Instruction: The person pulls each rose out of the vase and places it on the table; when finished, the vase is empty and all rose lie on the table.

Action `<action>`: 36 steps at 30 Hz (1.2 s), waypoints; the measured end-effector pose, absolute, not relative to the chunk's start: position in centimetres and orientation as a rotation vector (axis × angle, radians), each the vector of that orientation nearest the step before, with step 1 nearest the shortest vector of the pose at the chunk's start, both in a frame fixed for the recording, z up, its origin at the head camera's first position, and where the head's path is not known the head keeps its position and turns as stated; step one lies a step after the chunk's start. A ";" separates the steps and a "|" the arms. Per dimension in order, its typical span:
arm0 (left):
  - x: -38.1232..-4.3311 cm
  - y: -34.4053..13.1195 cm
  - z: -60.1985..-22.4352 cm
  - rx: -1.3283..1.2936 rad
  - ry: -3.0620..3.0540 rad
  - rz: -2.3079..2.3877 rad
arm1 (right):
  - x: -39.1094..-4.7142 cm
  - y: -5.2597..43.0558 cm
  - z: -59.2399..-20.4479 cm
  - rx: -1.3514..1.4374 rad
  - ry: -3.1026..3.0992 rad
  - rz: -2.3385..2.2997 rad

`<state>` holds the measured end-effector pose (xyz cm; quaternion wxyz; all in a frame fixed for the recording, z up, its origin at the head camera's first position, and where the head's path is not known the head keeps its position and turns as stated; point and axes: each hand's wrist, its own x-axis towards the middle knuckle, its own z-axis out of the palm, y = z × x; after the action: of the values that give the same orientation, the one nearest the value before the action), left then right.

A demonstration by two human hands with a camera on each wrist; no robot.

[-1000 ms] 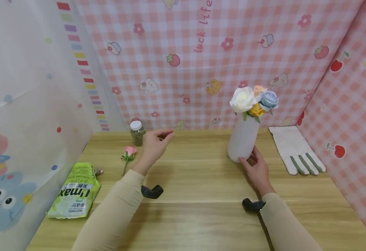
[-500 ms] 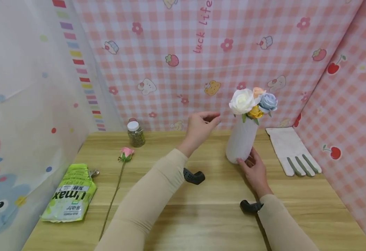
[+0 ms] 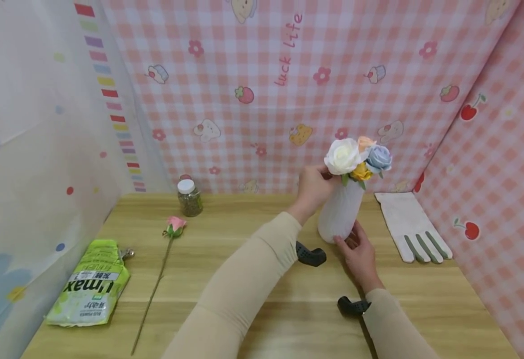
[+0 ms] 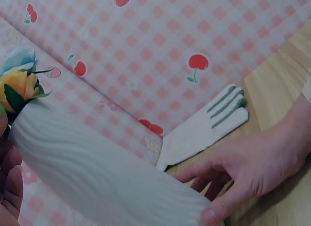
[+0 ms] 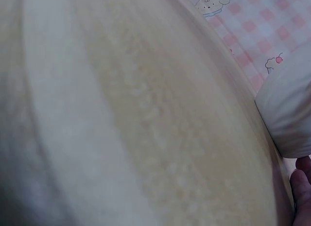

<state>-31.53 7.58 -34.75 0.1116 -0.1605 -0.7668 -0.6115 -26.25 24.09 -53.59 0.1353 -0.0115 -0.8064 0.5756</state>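
Note:
A white ribbed vase point(image 3: 340, 212) leans, its top to the right, and holds white point(image 3: 344, 156), peach, blue point(image 3: 379, 158) and yellow point(image 3: 362, 172) artificial roses. My right hand point(image 3: 358, 257) grips its base, with the thumb on the front and the fingers at the side and underneath. My left hand point(image 3: 313, 189) is at the vase's mouth, just under the white rose. Its fingertips are partly hidden behind the bloom; in the left wrist view, curled fingers point(image 4: 12, 180) show beside the rim, and whether they pinch anything cannot be made out.
A pink rose point(image 3: 174, 226) with a long stem lies on the wooden table, left of the arms. Behind it stands a white-lidded jar point(image 3: 190, 202). A green clipped bag point(image 3: 90, 286) is at far left, and a white-and-green glove point(image 3: 412, 227) at right. Patterned cloth walls surround the table.
My left hand has moved right, from beside the jar and pink rose to the mouth of the vase. My right hand keeps holding the vase's base; the view has shifted slightly.

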 end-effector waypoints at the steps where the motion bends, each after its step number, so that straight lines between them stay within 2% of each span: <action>1: -31.5 7.7 -34.8 -0.475 -2.249 -1.769 | -26.2 24.0 -53.6 -0.033 -2.334 1.668; 13: -31.5 7.9 -34.2 -0.512 -2.102 -1.575 | -26.5 23.6 -53.1 0.001 -2.304 1.640; 19: -31.5 8.1 -33.7 -0.556 -2.018 -1.695 | -26.1 23.0 -52.0 0.006 -2.291 1.704; 26: -31.3 8.5 -33.6 -0.433 -1.967 -2.019 | -24.9 22.4 -49.8 -0.011 -2.299 1.719; 29: -31.3 8.6 -33.7 -0.395 -1.924 -2.124 | -24.9 22.6 -50.2 -0.024 -2.308 1.704; 36: -31.6 8.8 -34.3 -0.369 -1.759 -2.281 | -26.0 23.9 -53.5 -0.039 -2.332 1.649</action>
<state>-31.58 8.76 -34.31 0.1185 -0.1263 -0.6014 -0.7799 -26.02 23.87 -53.48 0.1423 -0.0136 -0.8080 0.5715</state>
